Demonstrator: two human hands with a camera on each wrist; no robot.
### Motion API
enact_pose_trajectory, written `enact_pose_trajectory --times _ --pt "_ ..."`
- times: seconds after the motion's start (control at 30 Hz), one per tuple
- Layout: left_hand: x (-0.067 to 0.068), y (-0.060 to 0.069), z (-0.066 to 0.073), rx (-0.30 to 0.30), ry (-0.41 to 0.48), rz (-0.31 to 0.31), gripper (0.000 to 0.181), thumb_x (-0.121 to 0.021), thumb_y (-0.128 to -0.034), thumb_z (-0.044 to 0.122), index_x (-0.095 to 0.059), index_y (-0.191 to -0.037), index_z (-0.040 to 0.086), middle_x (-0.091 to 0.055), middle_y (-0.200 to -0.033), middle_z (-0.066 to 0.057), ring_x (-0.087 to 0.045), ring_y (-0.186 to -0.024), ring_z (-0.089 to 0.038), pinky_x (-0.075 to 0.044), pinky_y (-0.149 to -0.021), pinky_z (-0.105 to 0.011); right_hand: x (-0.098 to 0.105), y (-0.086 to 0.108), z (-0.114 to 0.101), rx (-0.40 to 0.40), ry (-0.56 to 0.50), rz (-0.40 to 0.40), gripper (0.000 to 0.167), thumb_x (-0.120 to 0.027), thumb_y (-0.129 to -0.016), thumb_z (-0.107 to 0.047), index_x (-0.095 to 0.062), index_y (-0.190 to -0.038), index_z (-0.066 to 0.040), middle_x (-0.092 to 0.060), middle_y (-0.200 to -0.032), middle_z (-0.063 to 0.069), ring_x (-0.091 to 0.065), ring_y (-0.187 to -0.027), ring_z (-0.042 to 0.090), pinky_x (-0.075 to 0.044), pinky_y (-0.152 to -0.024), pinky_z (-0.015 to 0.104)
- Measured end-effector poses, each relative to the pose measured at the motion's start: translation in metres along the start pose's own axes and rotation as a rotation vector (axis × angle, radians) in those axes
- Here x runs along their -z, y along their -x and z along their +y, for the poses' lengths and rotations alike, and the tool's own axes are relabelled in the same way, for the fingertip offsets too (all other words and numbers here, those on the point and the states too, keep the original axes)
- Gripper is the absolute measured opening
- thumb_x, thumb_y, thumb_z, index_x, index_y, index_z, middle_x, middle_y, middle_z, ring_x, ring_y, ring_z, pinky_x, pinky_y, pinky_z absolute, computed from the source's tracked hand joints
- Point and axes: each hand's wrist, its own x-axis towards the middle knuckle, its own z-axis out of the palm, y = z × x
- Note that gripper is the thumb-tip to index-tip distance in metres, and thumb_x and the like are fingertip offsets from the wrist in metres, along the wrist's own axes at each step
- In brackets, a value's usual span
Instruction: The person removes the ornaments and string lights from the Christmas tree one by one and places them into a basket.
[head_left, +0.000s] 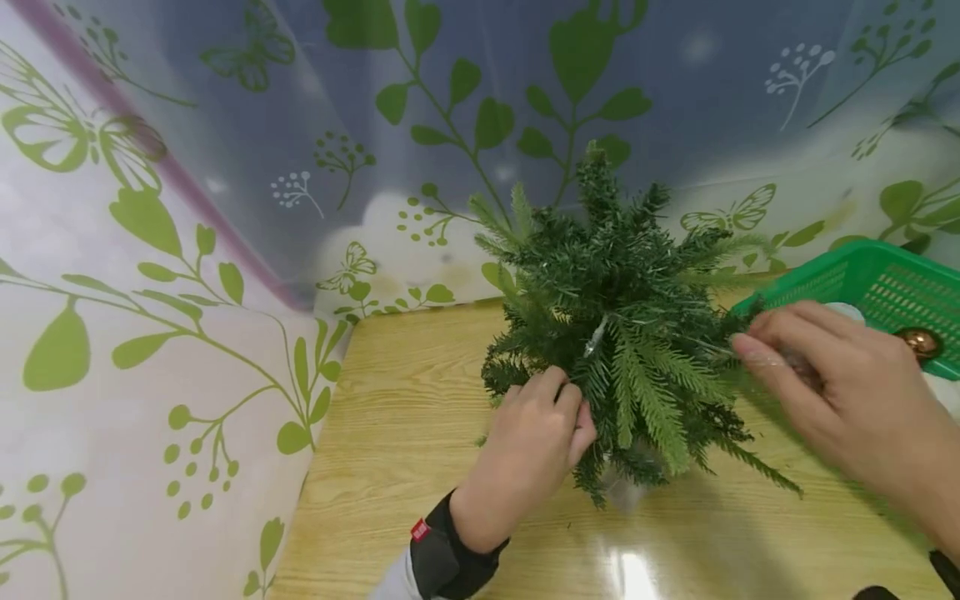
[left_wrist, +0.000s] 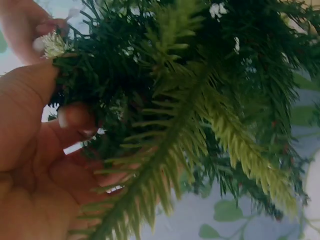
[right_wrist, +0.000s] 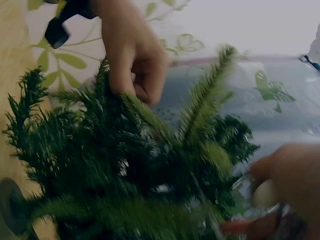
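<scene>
A small artificial Christmas tree stands on the wooden table, dark green with some lighter sprigs. My left hand is at its front left, thumb and fingers pinching a dark green branch. To the right of the tree is my right hand, its fingers curled and pinching a thin, clear strand that stretches from the branches. Something brownish and shiny shows partly under that hand, too hidden to tell its kind. A small silvery-white piece sits among the needles at the tree's front.
A green plastic basket is at the right, with a shiny copper ball and white items in it. Behind and to the left rise leaf-patterned curtains along the edges of the wooden table.
</scene>
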Motion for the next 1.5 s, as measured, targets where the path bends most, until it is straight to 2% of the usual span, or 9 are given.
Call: enact_pose_trajectory --times 0.07,0.23,0.5,0.73,0.9,1.07,1.2,1.33,1.5 --pt "-0.001 -0.001 0.005 0.007 0.011 -0.006 0.007 -0.062 -0.0872 0.006 -0.068 -0.083 0.006 -0.057 -0.081 -0.005 -0.051 -0.064 -0.012 -0.043 -0.056 -0.02 -0.002 -0.001 -0.005 0.025 0.229 -0.025 0.016 -0.063 -0.095 -0.019 -0.057 -0.081 -0.02 -0.054 -0.072 -0.007 -0.041 -0.058 0.004 -0.034 -0.051 0.025" --pt "-0.004 -0.005 0.015 0.041 0.01 0.003 0.005 -0.064 -0.0861 0.006 -0.068 -0.083 0.005 -0.054 -0.079 -0.004 -0.049 -0.061 -0.011 -0.044 -0.051 -0.014 0.004 -0.002 -0.014 0.06 0.338 -0.043 0.022 -0.062 -0.095 -0.022 -0.047 -0.079 -0.02 -0.034 -0.055 -0.014 -0.027 -0.045 0.0 -0.026 -0.045 0.025" --pt "-0.014 -0.013 0.04 0.19 -0.131 0.033 0.01 -0.074 -0.0789 0.012 -0.066 -0.076 0.007 -0.054 -0.079 -0.003 -0.05 -0.061 -0.01 -0.045 -0.044 -0.014 0.006 -0.008 -0.016 -0.022 0.411 -0.081 0.033 -0.064 -0.092 -0.035 -0.065 -0.113 -0.01 -0.067 -0.087 0.016 -0.059 -0.06 0.028 -0.046 -0.052 0.052" --pt "-0.028 -0.034 0.059 0.277 -0.348 -0.091 0.016 -0.08 -0.0763 0.022 -0.067 -0.079 0.013 -0.052 -0.082 -0.001 -0.048 -0.067 -0.011 -0.045 -0.046 -0.015 -0.002 -0.012 -0.015 -0.035 0.416 -0.048 0.027 -0.069 -0.089 -0.031 -0.069 -0.102 -0.007 -0.061 -0.081 0.013 -0.049 -0.05 0.019 -0.042 -0.044 0.043" --pt "-0.027 -0.046 0.055 0.332 -0.228 -0.16 0.018 -0.07 -0.0878 0.029 -0.07 -0.085 0.012 -0.057 -0.088 -0.002 -0.053 -0.074 -0.012 -0.049 -0.051 -0.017 -0.009 -0.019 -0.011 -0.048 0.376 -0.036 0.018 -0.069 -0.089 -0.025 -0.067 -0.095 -0.008 -0.058 -0.073 0.008 -0.045 -0.047 0.014 -0.037 -0.041 0.038" --pt "0.012 -0.038 0.034 0.372 0.247 -0.148 0.031 -0.058 -0.0964 0.039 -0.069 -0.09 0.01 -0.062 -0.101 -0.004 -0.057 -0.087 -0.018 -0.049 -0.073 -0.027 -0.012 -0.02 -0.009 -0.025 0.345 -0.002 0.014 -0.07 -0.089 -0.021 -0.066 -0.088 -0.007 -0.055 -0.066 0.003 -0.043 -0.046 0.011 -0.035 -0.042 0.033" --pt "0.05 -0.025 0.008 0.424 0.481 0.017 0.03 -0.056 -0.0981 0.033 -0.069 -0.105 0.007 -0.066 -0.111 -0.006 -0.059 -0.105 -0.02 -0.045 -0.093 -0.039 -0.012 -0.022 -0.009 0.005 0.332 0.04 0.015 -0.07 -0.089 -0.02 -0.064 -0.079 -0.01 -0.052 -0.061 -0.001 -0.042 -0.046 0.009 -0.034 -0.045 0.032" --pt "0.052 -0.028 -0.043 0.472 0.439 0.162 0.02 -0.056 -0.0981 0.015 -0.066 -0.108 0.001 -0.066 -0.111 -0.011 -0.06 -0.105 -0.024 -0.046 -0.094 -0.039 -0.011 -0.025 -0.01 -0.01 0.313 0.043 0.016 -0.068 -0.09 -0.019 -0.065 -0.079 -0.009 -0.053 -0.06 -0.001 -0.042 -0.047 0.01 -0.033 -0.045 0.031" --pt "0.002 -0.049 -0.11 0.394 0.165 -0.059 0.03 -0.052 -0.1003 0.012 -0.057 -0.129 0.004 -0.051 -0.134 -0.016 -0.042 -0.128 -0.034 -0.036 -0.103 -0.048 -0.013 -0.026 -0.008 -0.035 0.284 0.039 0.018 -0.065 -0.092 -0.021 -0.064 -0.079 -0.009 -0.062 -0.066 0.005 -0.048 -0.049 0.014 -0.036 -0.045 0.032"
